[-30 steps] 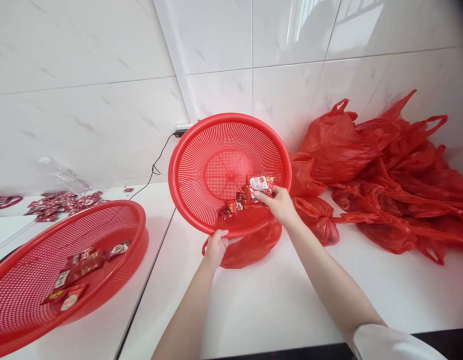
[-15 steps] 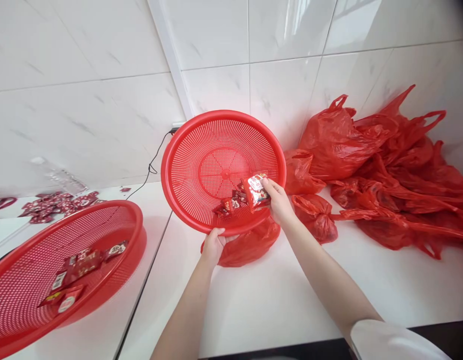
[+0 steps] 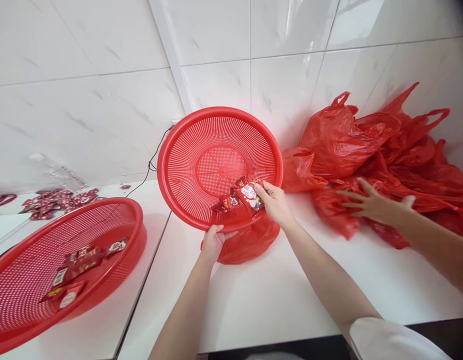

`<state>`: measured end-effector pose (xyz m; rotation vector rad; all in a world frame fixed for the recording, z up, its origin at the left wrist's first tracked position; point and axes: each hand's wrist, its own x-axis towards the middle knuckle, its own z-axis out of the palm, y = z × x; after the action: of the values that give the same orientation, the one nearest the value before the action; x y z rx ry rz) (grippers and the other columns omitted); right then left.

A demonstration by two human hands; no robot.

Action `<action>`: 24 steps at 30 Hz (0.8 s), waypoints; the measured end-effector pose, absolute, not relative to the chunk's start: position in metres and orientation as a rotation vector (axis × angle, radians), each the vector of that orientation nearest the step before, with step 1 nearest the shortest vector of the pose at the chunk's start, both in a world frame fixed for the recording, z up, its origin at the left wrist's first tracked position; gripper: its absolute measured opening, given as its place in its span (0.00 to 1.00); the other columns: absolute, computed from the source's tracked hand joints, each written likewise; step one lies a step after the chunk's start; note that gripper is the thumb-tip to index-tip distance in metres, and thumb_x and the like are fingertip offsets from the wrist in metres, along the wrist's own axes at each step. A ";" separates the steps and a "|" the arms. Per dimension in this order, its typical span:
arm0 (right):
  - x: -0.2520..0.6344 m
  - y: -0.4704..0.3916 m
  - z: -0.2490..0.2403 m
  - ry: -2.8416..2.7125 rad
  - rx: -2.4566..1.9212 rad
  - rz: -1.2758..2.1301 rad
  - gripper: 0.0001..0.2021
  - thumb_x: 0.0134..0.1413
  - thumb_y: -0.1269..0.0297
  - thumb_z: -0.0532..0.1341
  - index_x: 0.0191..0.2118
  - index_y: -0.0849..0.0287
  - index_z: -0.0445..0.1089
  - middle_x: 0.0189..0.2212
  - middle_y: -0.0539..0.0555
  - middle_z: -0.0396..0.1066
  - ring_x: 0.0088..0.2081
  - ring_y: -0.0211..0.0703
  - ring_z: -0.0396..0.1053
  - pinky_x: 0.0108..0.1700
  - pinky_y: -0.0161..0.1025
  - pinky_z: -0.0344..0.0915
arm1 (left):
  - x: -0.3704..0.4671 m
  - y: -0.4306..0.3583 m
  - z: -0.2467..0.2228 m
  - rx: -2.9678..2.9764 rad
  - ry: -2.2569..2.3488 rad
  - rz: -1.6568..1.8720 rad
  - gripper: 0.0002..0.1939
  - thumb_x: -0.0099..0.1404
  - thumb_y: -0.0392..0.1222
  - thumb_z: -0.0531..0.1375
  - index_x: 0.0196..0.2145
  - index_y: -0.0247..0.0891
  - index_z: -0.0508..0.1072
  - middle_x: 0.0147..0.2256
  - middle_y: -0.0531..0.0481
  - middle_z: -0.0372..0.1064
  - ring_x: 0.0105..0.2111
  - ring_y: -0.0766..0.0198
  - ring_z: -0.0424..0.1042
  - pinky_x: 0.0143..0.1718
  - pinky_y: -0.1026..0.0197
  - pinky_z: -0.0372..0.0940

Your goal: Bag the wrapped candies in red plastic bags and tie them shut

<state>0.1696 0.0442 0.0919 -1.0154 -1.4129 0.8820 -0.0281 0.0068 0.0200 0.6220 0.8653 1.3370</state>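
Observation:
A round red plastic colander basket (image 3: 220, 130) is tilted toward me, its near rim gripped by my left hand (image 3: 213, 242). Inside its lower right part, my right hand (image 3: 274, 201) pinches a red and white printed snack packet (image 3: 250, 195). Several small dark red wrapped packets (image 3: 228, 201) lie beside it against the basket's lower wall. Beneath the basket is a red plastic bag (image 3: 254, 242), partly hidden by the rim and touching the table.
A second red basket (image 3: 136, 220) with several packets (image 3: 85, 260) stands at left. Behind it lie many small red packets (image 3: 59, 202). A black cable (image 3: 149, 167) runs along the wall. Red plastic bags (image 3: 347, 135) pile up at right, where another person's hand (image 3: 377, 202) reaches in.
My right hand has lowered the packet slightly left, closer to the small packets. Another person's hand has come in from the right over the bags, and a small bag there has shifted.

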 end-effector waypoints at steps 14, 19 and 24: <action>0.174 0.044 0.096 -1.243 -0.782 1.417 0.27 0.35 0.57 0.74 0.44 0.58 0.69 0.38 0.53 0.75 0.35 0.42 0.72 0.37 0.38 0.70 | -0.047 0.014 0.024 0.629 0.834 1.468 0.11 0.51 0.36 0.60 0.34 0.34 0.77 0.38 0.46 0.78 0.45 0.51 0.75 0.50 0.44 0.69; 0.178 0.040 0.103 -1.312 -0.821 1.199 0.24 0.36 0.58 0.74 0.41 0.58 0.69 0.35 0.51 0.75 0.34 0.42 0.73 0.38 0.39 0.70 | -0.053 0.016 0.026 0.599 0.827 1.520 0.11 0.51 0.36 0.60 0.34 0.35 0.77 0.39 0.45 0.78 0.48 0.49 0.73 0.50 0.43 0.68; 0.185 0.039 0.098 -1.711 -0.774 1.294 0.21 0.42 0.55 0.71 0.42 0.57 0.70 0.36 0.51 0.76 0.35 0.44 0.74 0.38 0.40 0.70 | -0.059 0.018 0.026 0.601 0.851 1.572 0.09 0.50 0.36 0.61 0.32 0.35 0.76 0.38 0.46 0.78 0.49 0.48 0.73 0.50 0.44 0.68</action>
<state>0.1850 0.0393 0.0983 -0.7742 -1.7114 1.2943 -0.0592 0.0176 0.0263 0.6014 0.8506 1.5719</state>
